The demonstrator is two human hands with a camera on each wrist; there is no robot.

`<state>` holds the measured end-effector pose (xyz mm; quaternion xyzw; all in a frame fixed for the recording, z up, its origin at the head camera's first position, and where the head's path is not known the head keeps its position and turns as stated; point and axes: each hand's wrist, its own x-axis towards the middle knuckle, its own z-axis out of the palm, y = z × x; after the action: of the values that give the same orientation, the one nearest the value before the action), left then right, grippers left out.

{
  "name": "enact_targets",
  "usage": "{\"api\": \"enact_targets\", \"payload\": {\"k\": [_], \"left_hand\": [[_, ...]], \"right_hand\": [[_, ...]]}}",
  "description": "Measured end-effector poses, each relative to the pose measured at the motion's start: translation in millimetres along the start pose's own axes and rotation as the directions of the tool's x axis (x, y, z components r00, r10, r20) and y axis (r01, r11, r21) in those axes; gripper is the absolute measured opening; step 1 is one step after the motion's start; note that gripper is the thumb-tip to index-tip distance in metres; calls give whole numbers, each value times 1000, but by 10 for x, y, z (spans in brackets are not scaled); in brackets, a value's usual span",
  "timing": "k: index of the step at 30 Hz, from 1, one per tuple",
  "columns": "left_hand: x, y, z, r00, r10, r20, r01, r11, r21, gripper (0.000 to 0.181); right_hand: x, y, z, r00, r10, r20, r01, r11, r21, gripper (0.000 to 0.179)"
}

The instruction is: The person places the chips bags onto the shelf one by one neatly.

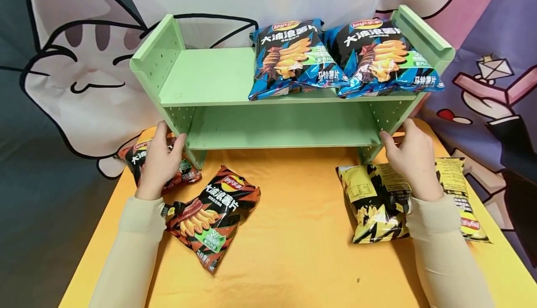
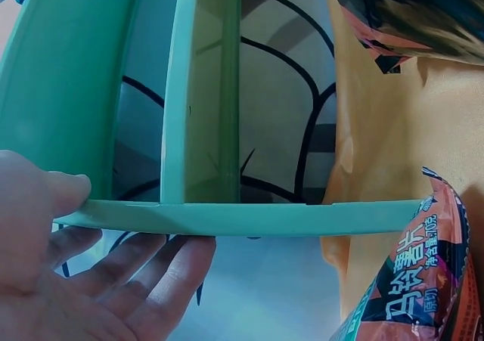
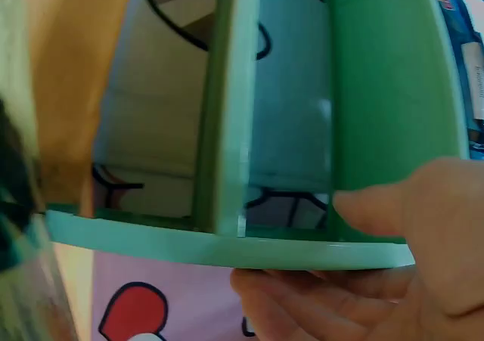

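the green shelf (image 1: 281, 126) is at the far part of the table (image 1: 293, 261), between the two hands; whether its feet touch the table i cannot tell. the left hand (image 1: 161, 161) is clamped on the shelf's left side panel, thumb on the inner face, fingers against the outer. the right hand (image 1: 413, 156) is clamped on its right side panel in the same way. on the shelf's top board, toward its right end, a blue bag (image 1: 295, 58) and a second blue bag (image 1: 379, 58) sit side by side. just beside the shelf's left foot, partly behind the left hand, lies a red bag (image 1: 184, 174); a second red bag (image 1: 216, 219) lies in front of that foot. near the shelf's right foot lie a yellow bag (image 1: 373, 205) and, farther right, a second yellow bag (image 1: 459, 196). behind the shelf is a cartoon backdrop (image 1: 90, 107).
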<state>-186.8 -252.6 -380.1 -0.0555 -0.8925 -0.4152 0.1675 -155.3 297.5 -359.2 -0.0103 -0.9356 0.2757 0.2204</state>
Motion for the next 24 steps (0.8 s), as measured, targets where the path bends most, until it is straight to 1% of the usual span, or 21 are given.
{"api": "enact_targets", "payload": {"k": [4, 5, 7, 9, 10, 11, 12, 14, 17, 20, 24], "left_hand": [[6, 5, -12, 1000, -18, 22, 18, 999, 26, 50], [3, 6, -22, 999, -32, 39, 30, 999, 42, 52], [-11, 20, -44, 993, -71, 94, 62, 994, 92, 56], [-45, 41, -72, 979, -124, 164, 97, 981, 166, 59], [-65, 55, -82, 968, -150, 202, 107, 973, 207, 60], [-92, 74, -92, 954, -181, 240, 119, 961, 250, 62], [-123, 90, -98, 941, -204, 272, 122, 949, 289, 63], [-213, 122, -122, 920, -230, 317, 109, 928, 357, 68], [-384, 168, -132, 898, -238, 371, 71, 909, 410, 77], [-575, 208, -135, 884, -228, 409, 30, 900, 436, 85], [-814, 232, -141, 859, -235, 455, -2, 887, 461, 94]], "right_hand": [[13, 46, 86, 995, -62, -79, 60, 998, -18, 32], [16, 54, 99, 993, -72, -91, 70, 997, -24, 30], [17, 65, 116, 990, -87, -108, 84, 996, -35, 28], [16, 66, 127, 988, -98, -120, 93, 995, -45, 27], [14, 66, 127, 986, -105, -127, 99, 994, -52, 26], [12, 68, 126, 985, -111, -134, 104, 993, -60, 26], [9, 69, 125, 983, -117, -139, 109, 992, -66, 26], [11, 56, 133, 981, -130, -142, 120, 990, -73, 25], [5, 38, 131, 983, -122, -136, 113, 991, -76, 25], [-4, 28, 122, 987, -102, -127, 93, 993, -76, 25], [-7, 23, 118, 987, -99, -126, 89, 993, -80, 25]]}}
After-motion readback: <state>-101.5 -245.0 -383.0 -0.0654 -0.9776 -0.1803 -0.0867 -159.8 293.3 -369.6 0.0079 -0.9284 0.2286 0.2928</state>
